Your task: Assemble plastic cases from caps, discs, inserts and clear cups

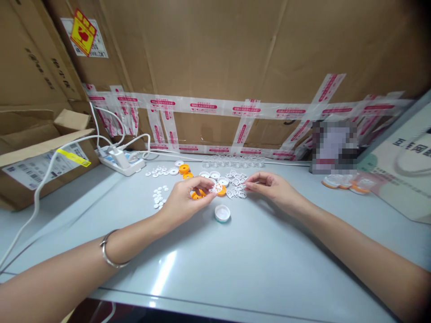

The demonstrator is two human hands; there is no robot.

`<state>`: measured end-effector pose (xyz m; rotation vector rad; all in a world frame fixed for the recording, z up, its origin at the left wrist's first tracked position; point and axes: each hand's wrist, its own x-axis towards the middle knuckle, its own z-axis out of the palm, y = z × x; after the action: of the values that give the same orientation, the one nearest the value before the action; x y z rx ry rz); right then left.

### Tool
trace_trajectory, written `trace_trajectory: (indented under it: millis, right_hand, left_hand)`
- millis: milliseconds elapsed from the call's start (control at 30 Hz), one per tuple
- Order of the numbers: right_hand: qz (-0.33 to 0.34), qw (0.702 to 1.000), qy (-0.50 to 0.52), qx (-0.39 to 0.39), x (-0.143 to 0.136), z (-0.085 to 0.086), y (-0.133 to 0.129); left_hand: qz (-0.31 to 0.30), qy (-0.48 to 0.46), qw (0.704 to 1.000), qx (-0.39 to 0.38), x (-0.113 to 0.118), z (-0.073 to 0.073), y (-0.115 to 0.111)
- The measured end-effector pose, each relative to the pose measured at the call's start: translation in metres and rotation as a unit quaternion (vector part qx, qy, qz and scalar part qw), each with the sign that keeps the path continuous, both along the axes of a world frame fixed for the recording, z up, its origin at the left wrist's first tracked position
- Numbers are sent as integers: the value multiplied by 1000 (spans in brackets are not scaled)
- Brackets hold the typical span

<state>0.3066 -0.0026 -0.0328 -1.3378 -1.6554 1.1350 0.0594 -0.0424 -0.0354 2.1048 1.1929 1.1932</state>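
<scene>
My left hand (188, 195) is closed in a pinch on a small white openwork plastic piece (216, 188), held just above an orange round cap (221, 191). My right hand (269, 186) has thumb and forefinger together at the right edge of a pile of white openwork pieces (236, 179); whatever is between its tips is too small to make out. Nearer to me than both hands stands a round white cup-like part (222, 213) with a greenish base. White round caps (214, 175) lie behind the left fingertips, and more orange parts are partly hidden by that hand.
Small white discs (158, 197) lie left of the left hand. A row of clear round parts (234, 161) lines the back. At left are a power strip (123, 161) with cables and an open carton (47, 152). Orange-and-clear round pieces (346, 181) sit at right.
</scene>
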Motion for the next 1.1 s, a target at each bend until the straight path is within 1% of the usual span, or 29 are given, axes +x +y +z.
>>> trace_trajectory:
  millis: [33, 100, 167, 200, 267, 367, 433, 533, 667, 800, 1000, 1100]
  right_hand:
    - [10, 1000, 2, 22, -3, 1, -4]
    - [47, 994, -12, 94, -10, 3, -14]
    - [91, 981, -26, 170, -18, 6, -25]
    - [111, 974, -30, 195, -21, 7, -31]
    - [144, 966, -25, 211, -28, 9, -40]
    - [170, 968, 16, 183, -34, 9, -48]
    - [166, 971, 54, 162, -35, 7, -50]
    - [151, 975, 101, 129, -36, 3, -52]
    - [142, 977, 140, 72, -39, 2, -55]
    - [121, 978, 167, 24, -43, 5, -55]
    - [83, 979, 186, -25, -45, 7, -53]
    - [79, 976, 195, -50, -45, 7, -53]
  left_hand:
    - [-3, 1, 1000, 7, 0, 1, -1]
    - [-15, 5, 999, 32, 1, 2, -3]
    - [-40, 17, 997, 64, 1, 4, -6]
    - [-56, 26, 995, 82, 1, 4, -7]
    - [-85, 45, 989, 116, 2, 5, -10]
    - [-113, 58, 979, 161, 2, 4, -12]
    - [-122, 65, 975, 173, 3, 3, -12]
    - [-119, 76, 973, 180, 4, 2, -11]
    - [-109, 77, 971, 198, 5, 0, -10]
    - [-111, 79, 971, 195, 6, 1, -12]
    - [-84, 90, 975, 187, 6, 2, -14]
    - [-90, 91, 974, 188, 6, 2, -14]
